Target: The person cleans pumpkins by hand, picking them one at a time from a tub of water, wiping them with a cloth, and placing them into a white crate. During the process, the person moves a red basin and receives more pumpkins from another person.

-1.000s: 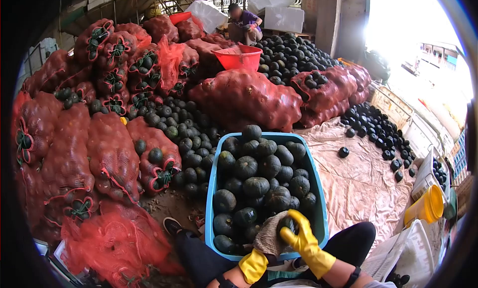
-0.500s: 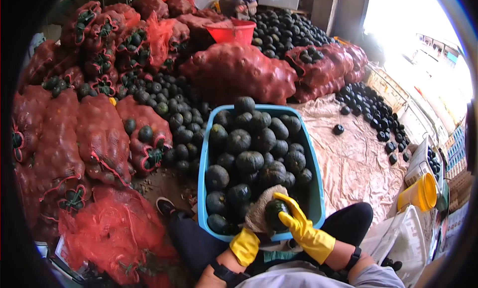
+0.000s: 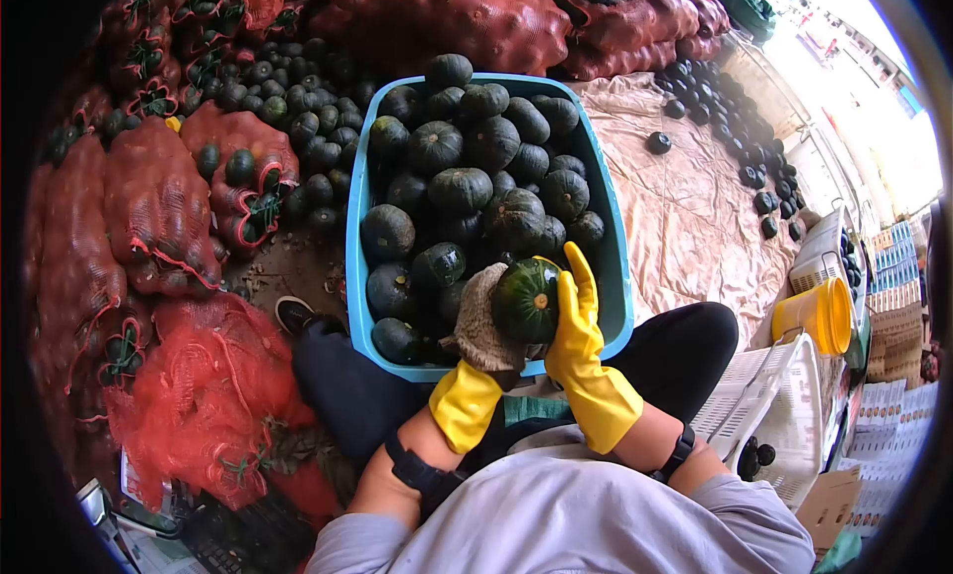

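Note:
Between my hands, at the front of a blue tub (image 3: 622,306), is a dark green kabocha squash (image 3: 526,304), its pale round stem scar facing up. My right hand (image 3: 586,346), in a yellow rubber glove, cups its right side, thumb across the top and fingers extended. My left hand (image 3: 465,405) wears a matching glove. A rough beige cloth (image 3: 482,326) covers its fingers and presses against the left side of the squash. Those fingers are hidden. More dark squashes (image 3: 460,191) heap up in the tub.
Red mesh sacks (image 3: 164,202) of squash stand left and behind, with loose red netting (image 3: 204,395) near my leg. A beige sheet (image 3: 650,202) with scattered squashes lies to the right. Beyond my right knee are a yellow bucket (image 3: 816,316) and white crate (image 3: 754,385).
My view has tilted down. The squash has turned so its stem scar shows, and my right hand has shifted from over its top to its right side, fingers straighter.

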`<action>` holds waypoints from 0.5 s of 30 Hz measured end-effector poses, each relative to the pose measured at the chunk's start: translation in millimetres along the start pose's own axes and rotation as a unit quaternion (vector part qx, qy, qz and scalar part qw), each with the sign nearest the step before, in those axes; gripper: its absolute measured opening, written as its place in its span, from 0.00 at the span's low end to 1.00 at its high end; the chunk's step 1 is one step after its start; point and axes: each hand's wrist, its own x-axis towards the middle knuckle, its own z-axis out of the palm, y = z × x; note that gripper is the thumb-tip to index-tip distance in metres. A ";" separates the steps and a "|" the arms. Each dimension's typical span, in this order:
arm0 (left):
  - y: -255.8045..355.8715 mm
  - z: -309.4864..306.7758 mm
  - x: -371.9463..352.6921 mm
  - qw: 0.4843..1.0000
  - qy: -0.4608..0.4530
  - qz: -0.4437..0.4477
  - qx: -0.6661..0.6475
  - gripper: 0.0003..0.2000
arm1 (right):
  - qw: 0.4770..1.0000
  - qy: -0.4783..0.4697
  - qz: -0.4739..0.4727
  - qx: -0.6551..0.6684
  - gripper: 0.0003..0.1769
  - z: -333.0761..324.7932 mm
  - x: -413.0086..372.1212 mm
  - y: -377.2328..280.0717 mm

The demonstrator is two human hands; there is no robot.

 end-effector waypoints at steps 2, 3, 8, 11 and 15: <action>22.9 -9.9 3.9 0.990 -0.022 -0.102 -0.094 0.36 | 0.935 -0.160 -0.139 -0.285 0.36 -24.5 7.1 -9.6; 36.4 -23.7 14.0 0.999 -0.032 -0.013 -0.024 0.35 | 0.859 -0.240 -0.175 -0.418 0.40 -33.4 15.8 -19.9; 17.9 -47.3 24.0 0.992 -0.103 0.009 -0.075 0.40 | 0.867 -0.276 0.123 -0.397 0.40 -8.1 8.8 -72.8; -15.1 -11.7 1.7 0.999 -0.018 -0.030 0.005 0.41 | 0.981 -0.123 0.078 -0.130 0.38 -24.2 3.9 -5.0; 25.3 -34.5 29.5 0.989 -0.117 0.051 0.068 0.33 | 0.843 -0.196 -0.092 -0.492 0.50 -45.2 7.4 -17.3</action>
